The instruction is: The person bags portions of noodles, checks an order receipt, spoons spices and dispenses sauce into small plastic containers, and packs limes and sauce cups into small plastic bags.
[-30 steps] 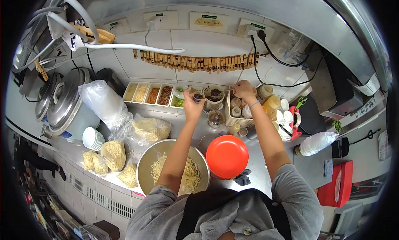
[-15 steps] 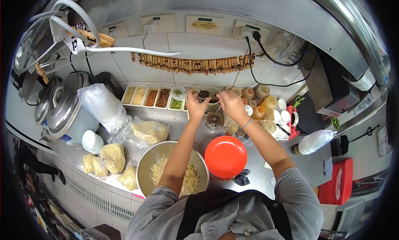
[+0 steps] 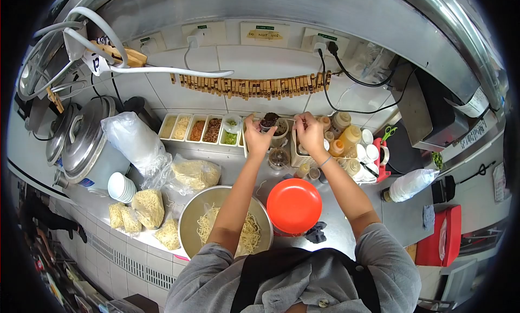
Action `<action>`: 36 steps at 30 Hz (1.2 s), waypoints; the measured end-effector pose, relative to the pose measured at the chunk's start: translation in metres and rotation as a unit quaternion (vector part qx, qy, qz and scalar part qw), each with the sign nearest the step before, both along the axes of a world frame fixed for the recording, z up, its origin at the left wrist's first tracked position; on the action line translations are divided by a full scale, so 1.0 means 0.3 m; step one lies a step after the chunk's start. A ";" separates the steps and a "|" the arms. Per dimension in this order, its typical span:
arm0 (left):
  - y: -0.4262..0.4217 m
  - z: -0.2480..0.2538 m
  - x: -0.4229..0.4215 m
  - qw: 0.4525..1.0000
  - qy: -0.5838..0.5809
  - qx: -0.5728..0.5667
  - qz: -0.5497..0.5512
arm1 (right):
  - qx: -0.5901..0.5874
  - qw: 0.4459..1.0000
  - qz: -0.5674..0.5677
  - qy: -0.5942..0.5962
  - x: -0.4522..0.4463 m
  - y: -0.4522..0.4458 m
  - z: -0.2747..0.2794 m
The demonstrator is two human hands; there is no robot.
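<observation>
My left hand is closed around a small clear cup at the back of the counter. A dark, crumbly heap sits at the cup's mouth. My right hand pinches the thin handle of a spoon, which reaches left to the heap. The spoon's bowl is hidden under the dark food. Just right of the cup stands a white tub with dark contents. In front of it is a clear jar with brown contents.
White topping trays line the wall to the left. Sauce bottles crowd the right. Nearer me are a metal bowl of noodles and a red plate. Bagged noodles and stacked cups lie left.
My right hand has moved slightly right and turned, its spoon now bearing on the cup. The dark heap now rises above the cup's rim. My left hand stays nearly in place.
</observation>
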State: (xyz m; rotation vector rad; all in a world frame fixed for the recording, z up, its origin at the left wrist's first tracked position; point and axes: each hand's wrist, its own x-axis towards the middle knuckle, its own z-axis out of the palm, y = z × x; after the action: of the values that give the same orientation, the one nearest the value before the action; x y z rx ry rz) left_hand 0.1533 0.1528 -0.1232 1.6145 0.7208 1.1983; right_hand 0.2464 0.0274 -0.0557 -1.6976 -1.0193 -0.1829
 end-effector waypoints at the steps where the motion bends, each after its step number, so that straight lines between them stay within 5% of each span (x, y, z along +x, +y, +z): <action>1: 0.003 0.004 0.004 1.000 -0.004 -0.006 -0.007 | 0.006 1.000 -0.012 0.015 0.005 0.000 0.003; 14: -0.018 0.053 -0.005 0.997 0.068 0.025 0.013 | -0.047 0.998 -0.007 0.034 0.044 -0.009 -0.018; 16: -0.019 0.050 -0.006 0.994 0.089 0.064 0.019 | -0.006 0.979 0.025 0.201 0.065 0.004 -0.045; 22: -0.017 0.035 -0.008 0.985 0.135 0.103 0.038 | -0.097 0.922 0.005 0.374 0.146 0.020 -0.098; 32: -0.008 0.046 -0.015 0.980 0.157 0.117 0.036 | -0.070 0.887 0.056 0.452 0.130 0.027 -0.095; 36: -0.005 0.054 -0.017 0.984 0.162 0.077 0.016 | -0.048 0.825 0.054 0.560 0.151 0.036 -0.098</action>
State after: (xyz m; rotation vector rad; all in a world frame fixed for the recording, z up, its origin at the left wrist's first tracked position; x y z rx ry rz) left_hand 0.1483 0.1511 -0.1070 1.9619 0.8784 1.0455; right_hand 0.2918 0.0383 -0.0850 -1.4411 -0.2085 0.8763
